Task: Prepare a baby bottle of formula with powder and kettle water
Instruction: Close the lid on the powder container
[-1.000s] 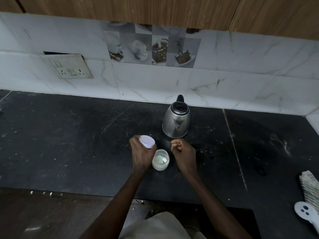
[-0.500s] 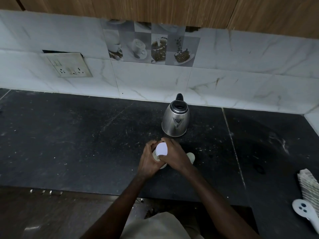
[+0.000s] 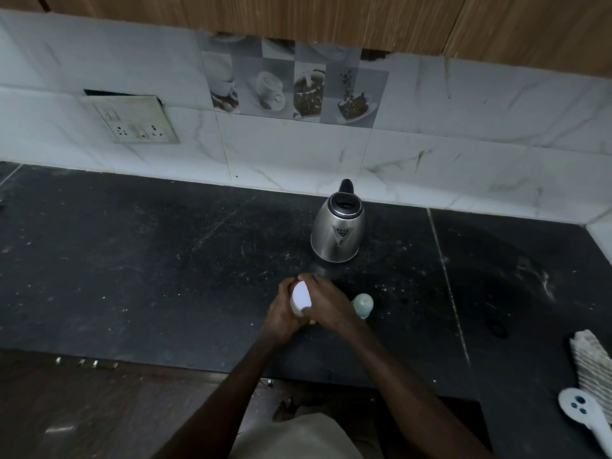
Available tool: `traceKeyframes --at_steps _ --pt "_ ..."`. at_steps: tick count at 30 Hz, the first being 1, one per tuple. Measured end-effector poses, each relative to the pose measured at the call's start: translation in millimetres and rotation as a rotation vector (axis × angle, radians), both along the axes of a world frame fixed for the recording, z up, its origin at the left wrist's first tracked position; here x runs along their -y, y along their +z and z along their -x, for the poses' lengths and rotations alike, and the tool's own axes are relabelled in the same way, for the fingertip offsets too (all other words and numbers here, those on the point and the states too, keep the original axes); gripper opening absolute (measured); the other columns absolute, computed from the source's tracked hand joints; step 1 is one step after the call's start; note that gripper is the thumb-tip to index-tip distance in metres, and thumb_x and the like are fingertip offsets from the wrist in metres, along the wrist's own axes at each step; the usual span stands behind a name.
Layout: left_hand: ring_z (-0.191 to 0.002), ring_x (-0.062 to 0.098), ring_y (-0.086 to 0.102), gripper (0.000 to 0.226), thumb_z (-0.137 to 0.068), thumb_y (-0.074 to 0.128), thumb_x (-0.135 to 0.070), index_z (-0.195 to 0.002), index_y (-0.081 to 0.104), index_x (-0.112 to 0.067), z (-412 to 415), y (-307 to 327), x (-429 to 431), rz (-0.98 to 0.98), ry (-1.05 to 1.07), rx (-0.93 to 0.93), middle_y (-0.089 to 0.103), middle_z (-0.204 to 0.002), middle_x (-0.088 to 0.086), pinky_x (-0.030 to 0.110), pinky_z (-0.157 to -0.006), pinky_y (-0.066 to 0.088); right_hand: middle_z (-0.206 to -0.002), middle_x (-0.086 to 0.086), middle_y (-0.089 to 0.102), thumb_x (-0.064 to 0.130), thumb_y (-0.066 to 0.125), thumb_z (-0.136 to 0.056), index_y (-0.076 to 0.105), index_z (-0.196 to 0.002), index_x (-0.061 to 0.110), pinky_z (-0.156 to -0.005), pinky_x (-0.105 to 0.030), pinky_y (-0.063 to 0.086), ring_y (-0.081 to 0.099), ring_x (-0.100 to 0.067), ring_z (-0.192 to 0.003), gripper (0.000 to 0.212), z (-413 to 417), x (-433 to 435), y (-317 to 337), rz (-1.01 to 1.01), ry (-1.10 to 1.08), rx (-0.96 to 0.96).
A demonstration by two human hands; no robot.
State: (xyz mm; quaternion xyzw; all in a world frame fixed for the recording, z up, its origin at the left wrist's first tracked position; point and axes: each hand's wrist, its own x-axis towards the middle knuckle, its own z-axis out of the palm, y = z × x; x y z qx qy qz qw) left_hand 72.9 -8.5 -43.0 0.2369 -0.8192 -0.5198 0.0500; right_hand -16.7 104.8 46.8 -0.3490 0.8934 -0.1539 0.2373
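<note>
Black stone counter (image 3: pixel 132 260), scratched and flecked with pale specks, runs the width of the view, with a thin seam crossing it at about three o'clock from the hands. Behind it rises a white marble-tile backsplash (image 3: pixel 463 127), and wooden cabinets (image 3: pixel 298 14) hang above. A band of coffee-cup picture tiles (image 3: pixel 291 84) sits at twelve o'clock on the wall, and a worn socket plate (image 3: pixel 132 119) at ten o'clock.

A steel kettle (image 3: pixel 337 226) stands on the counter at twelve o'clock from the hands, near them but apart.

The left hand (image 3: pixel 281 316) is wrapped round a small container (image 3: pixel 294 307) just above the counter. The right hand (image 3: pixel 329 304) curls over its white lid (image 3: pixel 302 294), which tilts toward the left.

A pale green rounded object (image 3: pixel 362 304) stands just beside the right hand at three o'clock. A striped cloth (image 3: pixel 592 362) and a white utensil (image 3: pixel 583 409) lie at four o'clock by the frame edge.
</note>
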Motion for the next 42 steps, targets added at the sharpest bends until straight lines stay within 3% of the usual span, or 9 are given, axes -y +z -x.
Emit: traceKeyframes --at_steps 9,17,20,24,28,32,35,38,42 --pt "-0.113 0.014 0.066 0.112 -0.055 0.099 -0.045 -0.147 0.039 -0.020 0.6 0.6 4.9 0.027 -0.003 0.042 0.067 -0.128 -0.005 0.024 -0.089 0.050 -0.148 0.000 0.052 0.027 0.074 -0.088 0.049 -0.146 0.024 -0.105 -0.043 0.050 0.055 -0.024 -0.135 0.064 4.2 7.1 0.0 -0.082 0.008 -0.040" --pt "-0.114 0.019 0.068 0.110 -0.054 0.101 -0.037 -0.145 0.041 -0.018 2.1 8.4 2.5 0.019 0.023 0.069 0.069 -0.129 0.000 0.028 -0.093 0.053 -0.131 -0.006 0.065 0.064 0.062 -0.093 0.058 -0.130 0.014 -0.088 -0.041 0.053 0.067 -0.029 -0.117 0.062 4.8 22.1 3.6 -0.214 -0.062 -0.299" --pt "-0.115 0.015 0.066 0.110 -0.057 0.101 -0.033 -0.146 0.040 -0.018 1.9 9.7 2.5 -0.004 0.020 0.076 0.068 -0.129 -0.003 0.021 -0.092 0.049 -0.140 -0.007 0.062 0.056 0.063 -0.098 0.059 -0.138 0.015 -0.096 -0.040 0.051 0.063 -0.028 -0.127 0.057 10.9 25.6 10.9 -0.327 -0.019 -0.290" --pt "-0.116 0.014 0.064 0.112 -0.055 0.102 -0.033 -0.147 0.039 -0.017 2.4 9.5 3.3 0.018 0.027 0.082 0.067 -0.129 -0.004 0.018 -0.092 0.046 -0.148 -0.007 0.049 0.024 0.075 -0.090 0.048 -0.150 0.027 -0.099 -0.042 0.050 0.056 -0.030 -0.132 0.066 13.2 22.1 8.9 -0.243 0.117 -0.090" --pt "-0.115 0.016 0.064 0.108 -0.058 0.101 -0.030 -0.146 0.040 -0.014 2.9 11.1 0.9 0.018 0.028 0.081 0.066 -0.127 -0.004 0.019 -0.091 0.045 -0.142 -0.011 0.056 0.039 0.075 -0.091 0.057 -0.139 0.016 -0.095 -0.042 0.053 0.061 -0.032 -0.126 0.056 11.1 19.4 6.9 -0.246 0.014 -0.169" --pt "-0.115 0.016 0.063 0.107 -0.058 0.101 -0.032 -0.145 0.042 -0.012 0.9 12.7 -0.5 0.019 0.039 0.072 0.067 -0.130 0.001 0.015 -0.091 0.043 -0.140 -0.010 0.063 0.059 0.055 -0.101 0.065 -0.134 0.015 -0.099 -0.042 0.050 0.062 -0.032 -0.128 0.056 19.6 9.9 11.0 -0.332 -0.119 -0.192" --pt "-0.115 0.017 0.063 0.107 -0.059 0.102 -0.029 -0.145 0.042 -0.010 1.6 15.1 -0.2 0.023 0.031 0.077 0.067 -0.130 0.001 0.013 -0.090 0.041 -0.148 -0.009 0.056 0.053 0.065 -0.097 0.057 -0.143 0.018 -0.103 -0.044 0.049 0.057 -0.031 -0.134 0.059 21.9 4.9 11.9 -0.273 -0.075 -0.162" --pt "-0.115 0.016 0.064 0.107 -0.060 0.101 -0.032 -0.147 0.040 -0.013 1.2 11.9 0.8 0.031 0.030 0.086 0.066 -0.129 0.000 0.016 -0.090 0.044 -0.162 -0.003 0.038 0.026 0.079 -0.087 0.040 -0.157 0.028 -0.115 -0.046 0.043 0.043 -0.027 -0.148 0.080 19.5 6.8 6.2 -0.191 0.145 -0.009" --pt "-0.116 0.016 0.064 0.111 -0.058 0.101 -0.032 -0.148 0.039 -0.015 1.8 10.1 0.7 0.036 0.022 0.101 0.067 -0.131 -0.001 0.020 -0.091 0.047 -0.144 -0.011 0.052 0.025 0.079 -0.085 0.053 -0.147 0.027 -0.098 -0.041 0.051 0.059 -0.033 -0.128 0.067 11.8 13.4 3.1 -0.240 0.158 -0.125"
